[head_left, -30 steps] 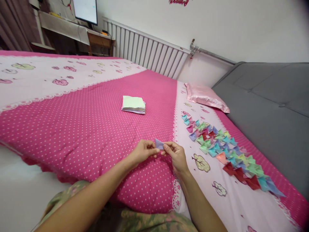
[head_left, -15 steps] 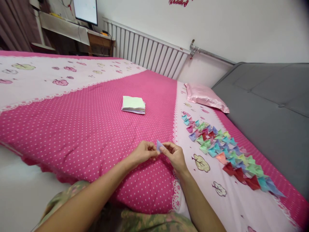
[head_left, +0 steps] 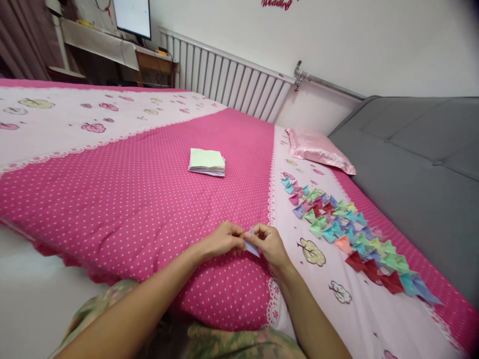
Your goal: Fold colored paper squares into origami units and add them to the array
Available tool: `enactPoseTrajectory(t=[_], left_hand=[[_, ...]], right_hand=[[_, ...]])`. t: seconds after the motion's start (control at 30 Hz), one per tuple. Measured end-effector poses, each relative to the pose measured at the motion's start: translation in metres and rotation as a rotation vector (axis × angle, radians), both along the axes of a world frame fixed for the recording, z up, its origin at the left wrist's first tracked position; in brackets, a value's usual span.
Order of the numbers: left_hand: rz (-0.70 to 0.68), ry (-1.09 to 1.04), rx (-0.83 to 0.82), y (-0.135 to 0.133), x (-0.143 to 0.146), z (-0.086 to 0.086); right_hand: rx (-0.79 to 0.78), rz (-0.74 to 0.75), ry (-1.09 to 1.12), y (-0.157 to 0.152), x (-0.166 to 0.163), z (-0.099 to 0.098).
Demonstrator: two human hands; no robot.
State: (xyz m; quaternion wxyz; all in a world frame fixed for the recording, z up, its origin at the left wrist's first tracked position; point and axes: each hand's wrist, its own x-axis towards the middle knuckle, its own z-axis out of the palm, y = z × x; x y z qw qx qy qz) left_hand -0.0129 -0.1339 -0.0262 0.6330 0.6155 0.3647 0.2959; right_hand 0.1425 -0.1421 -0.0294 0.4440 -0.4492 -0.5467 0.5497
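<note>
A small folded piece of lavender paper is pinched between my two hands above the pink dotted bedspread. My left hand grips its left side with thumb and fingertips. From the right, my right hand holds the upper part, its thumb pressed over the paper. The fingers cover much of the folds, and one pointed corner sticks out below. Farther off lies a stack of square paper sheets, pale green on top. To the right, many folded paper boats in several colours stand in close rows.
A pink satin pillow rests by the grey padded headboard. Behind the bed, a white radiator runs along the wall. A desk with a monitor stands at the far left.
The lavender paper has been turned: its point stuck up before and now a corner points down to the right. Both hands have shifted their grip slightly. The stack and boats are unmoved.
</note>
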Motion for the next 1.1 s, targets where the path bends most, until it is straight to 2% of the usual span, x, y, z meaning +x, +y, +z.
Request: enactPoseTrajectory(t=[0.17,0.5,0.83,1.1], left_hand=[[0.009,0.006,-0.053,-0.0008,0.0012,0.003],[0.025,-0.046,-0.06,0.0009,0.002,-0.0027],[0.198,-0.095,-0.111,0.0011,0.0047,0.0036],[0.269,-0.191,-0.166,0.002,0.0053,0.0028]], right_hand=[[0.036,-0.051,-0.013,0.0022,-0.0004,-0.0001],[0.09,-0.112,-0.059,0.0024,0.0003,-0.0034],[0.119,-0.208,-0.037,0.0039,0.002,-0.0021],[0.075,-0.085,0.121,0.004,0.001,-0.0018]])
